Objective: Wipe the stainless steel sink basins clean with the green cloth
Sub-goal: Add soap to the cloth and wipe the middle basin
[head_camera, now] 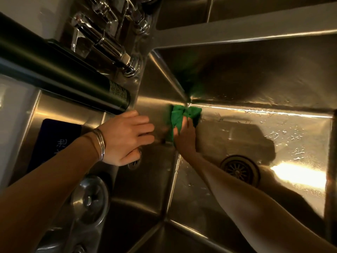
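The green cloth [179,115] is bunched in the far left corner of the stainless steel sink basin [264,136]. My right hand [184,137] reaches down into the basin and grips the cloth, pressing it against the basin's left wall near the corner seam; the cloth covers my fingertips. My left hand [125,137], with thin metal bangles at the wrist, rests flat with relaxed fingers on the steel ledge [145,167] left of the basin, a short gap from the cloth.
The basin floor has a round drain strainer [240,170] and water drops. A black cylinder [60,73] juts over the ledge above my left hand, with chrome taps [104,41] behind it. A round metal cap [89,196] and a dark label [54,143] lie left. A second basin [264,13] lies beyond.
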### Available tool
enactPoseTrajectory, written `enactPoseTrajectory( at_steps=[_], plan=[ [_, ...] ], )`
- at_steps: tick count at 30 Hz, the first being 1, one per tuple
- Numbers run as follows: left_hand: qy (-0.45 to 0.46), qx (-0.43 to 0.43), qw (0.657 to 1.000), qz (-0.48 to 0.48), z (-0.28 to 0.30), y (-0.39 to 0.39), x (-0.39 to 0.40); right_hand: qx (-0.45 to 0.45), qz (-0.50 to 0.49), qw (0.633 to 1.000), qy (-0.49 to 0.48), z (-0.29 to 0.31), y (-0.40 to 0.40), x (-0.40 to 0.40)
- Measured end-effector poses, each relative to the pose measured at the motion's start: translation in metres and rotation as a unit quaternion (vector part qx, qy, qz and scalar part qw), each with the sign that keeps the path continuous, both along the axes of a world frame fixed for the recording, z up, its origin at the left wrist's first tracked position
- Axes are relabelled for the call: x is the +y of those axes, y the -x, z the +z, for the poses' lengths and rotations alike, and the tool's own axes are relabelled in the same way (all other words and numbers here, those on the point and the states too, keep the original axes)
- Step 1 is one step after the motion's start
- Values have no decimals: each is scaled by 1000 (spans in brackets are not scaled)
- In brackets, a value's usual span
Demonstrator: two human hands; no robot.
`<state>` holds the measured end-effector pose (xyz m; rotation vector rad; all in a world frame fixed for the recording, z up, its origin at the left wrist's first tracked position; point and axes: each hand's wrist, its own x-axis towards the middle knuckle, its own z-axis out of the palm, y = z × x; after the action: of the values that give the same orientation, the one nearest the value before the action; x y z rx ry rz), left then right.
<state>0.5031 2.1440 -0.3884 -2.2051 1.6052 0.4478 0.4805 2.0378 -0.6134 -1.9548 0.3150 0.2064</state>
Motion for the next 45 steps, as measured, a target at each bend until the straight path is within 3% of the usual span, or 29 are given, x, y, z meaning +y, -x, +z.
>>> enactPoseTrajectory(
  at_steps=[2,9,17,22,25,28,31,34,40,43,45],
  plan=[
    [-1,-2,1000,-2,0,0,0,-9,-14,1000,17,-6,37,16],
    [-25,-13,1000,-3,4,-1,-4,25,87,996,-21,-4,148,39],
    [-3,-39,999,-26,2,1,-5,-88,-35,995,-43,27,29,8],
    [11,-49,998,-31,2,2,-5,-48,-44,998,-2,30,23,15],
    [8,-49,998,-33,1,3,-4,39,39,998,32,-1,75,28],
    [0,-48,998,-31,-1,2,-1,44,115,987,101,-21,131,52],
    [0,-54,998,-37,-2,2,0,48,184,980,64,-19,185,53],
    [4,-73,997,-40,-4,2,2,41,320,945,54,-16,228,42],
    [15,-109,992,-56,-4,5,0,130,469,874,-14,10,185,7],
    [-44,-131,990,-36,3,15,-10,76,463,883,1,43,160,-22],
    [-31,-129,991,16,12,31,-27,32,440,897,6,74,144,-39]
  ],
)
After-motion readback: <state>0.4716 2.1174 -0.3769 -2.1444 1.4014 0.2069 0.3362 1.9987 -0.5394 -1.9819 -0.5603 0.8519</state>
